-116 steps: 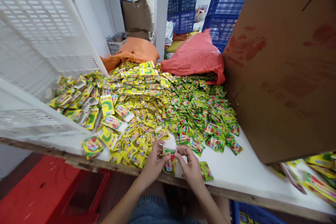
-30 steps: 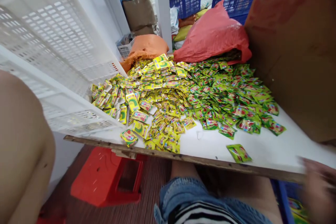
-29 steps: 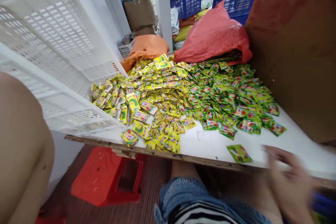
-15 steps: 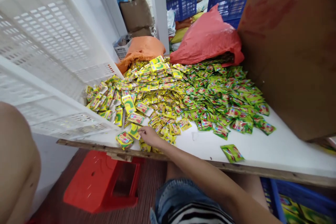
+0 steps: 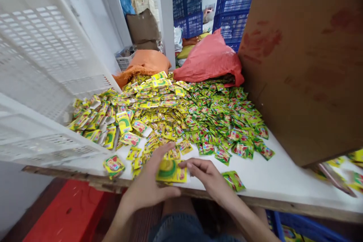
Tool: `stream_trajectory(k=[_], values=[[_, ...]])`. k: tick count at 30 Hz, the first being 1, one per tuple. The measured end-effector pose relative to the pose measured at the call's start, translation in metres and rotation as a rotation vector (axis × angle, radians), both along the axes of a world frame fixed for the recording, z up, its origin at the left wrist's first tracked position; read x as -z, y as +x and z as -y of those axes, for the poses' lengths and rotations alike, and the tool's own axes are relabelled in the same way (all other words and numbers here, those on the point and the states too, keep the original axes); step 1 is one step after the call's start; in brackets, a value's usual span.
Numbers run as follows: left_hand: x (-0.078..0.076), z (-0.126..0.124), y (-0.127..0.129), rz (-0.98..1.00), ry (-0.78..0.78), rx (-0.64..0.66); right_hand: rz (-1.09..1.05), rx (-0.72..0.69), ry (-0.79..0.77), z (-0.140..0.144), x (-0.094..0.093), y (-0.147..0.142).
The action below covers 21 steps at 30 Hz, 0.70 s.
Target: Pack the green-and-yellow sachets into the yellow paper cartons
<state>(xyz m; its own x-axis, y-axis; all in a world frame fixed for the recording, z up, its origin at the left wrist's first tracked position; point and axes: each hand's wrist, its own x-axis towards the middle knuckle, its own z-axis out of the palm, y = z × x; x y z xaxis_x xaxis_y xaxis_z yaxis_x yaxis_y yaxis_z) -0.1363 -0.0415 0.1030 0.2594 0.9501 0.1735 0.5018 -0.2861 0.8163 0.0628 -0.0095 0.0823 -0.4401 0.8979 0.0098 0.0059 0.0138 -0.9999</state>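
A small yellow carton [image 5: 171, 171] with a green curved print is held low over the front edge of the white table. My right hand [image 5: 208, 177] pinches its right end between thumb and fingers. Around its left end, my left hand [image 5: 149, 181] is open, thumb and fingers spread apart. Just beyond lies a pile of small yellow sachets [image 5: 159, 128], with similar yellow cartons [image 5: 123, 122] to its left. Green sachets [image 5: 227, 121] spread to the right. A lone green sachet [image 5: 234, 180] is near my right hand, and a single carton [image 5: 114, 166] lies left of my left hand.
White perforated crates [image 5: 51, 56] stand at left, and a large cardboard box [image 5: 300, 68] at right. Behind the piles are an orange sack [image 5: 147, 61] and a red bag [image 5: 210, 55]. Below are a red stool [image 5: 68, 211] and a blue crate [image 5: 312, 223].
My right hand has lifted a yellow carton from the left side and brought it rightward, nearer me. My left hand has come into view beside it. The view has shifted right.
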Motion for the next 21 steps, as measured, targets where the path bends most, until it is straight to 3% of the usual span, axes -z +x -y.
stream_trajectory(k=[3,7,9,13,16,21], values=[[0.037,-0.010,0.018,0.135,-0.152,-0.063,0.125,0.065,0.105,-0.024,0.006,-0.005],[0.081,-0.017,0.026,0.340,-0.250,-0.278,0.604,0.397,0.210,-0.071,0.036,-0.024],[0.088,-0.019,0.026,0.401,-0.266,-0.315,0.707,0.458,0.184,-0.087,0.051,-0.035],[0.084,-0.022,0.028,0.449,-0.316,-0.338,0.820,0.433,0.177,-0.094,0.066,-0.045],[0.083,-0.023,0.032,0.472,-0.349,-0.333,0.833,0.313,0.224,-0.084,0.061,-0.014],[0.088,-0.023,0.047,0.601,-0.418,-0.271,0.878,0.170,0.306,-0.056,0.045,0.102]])
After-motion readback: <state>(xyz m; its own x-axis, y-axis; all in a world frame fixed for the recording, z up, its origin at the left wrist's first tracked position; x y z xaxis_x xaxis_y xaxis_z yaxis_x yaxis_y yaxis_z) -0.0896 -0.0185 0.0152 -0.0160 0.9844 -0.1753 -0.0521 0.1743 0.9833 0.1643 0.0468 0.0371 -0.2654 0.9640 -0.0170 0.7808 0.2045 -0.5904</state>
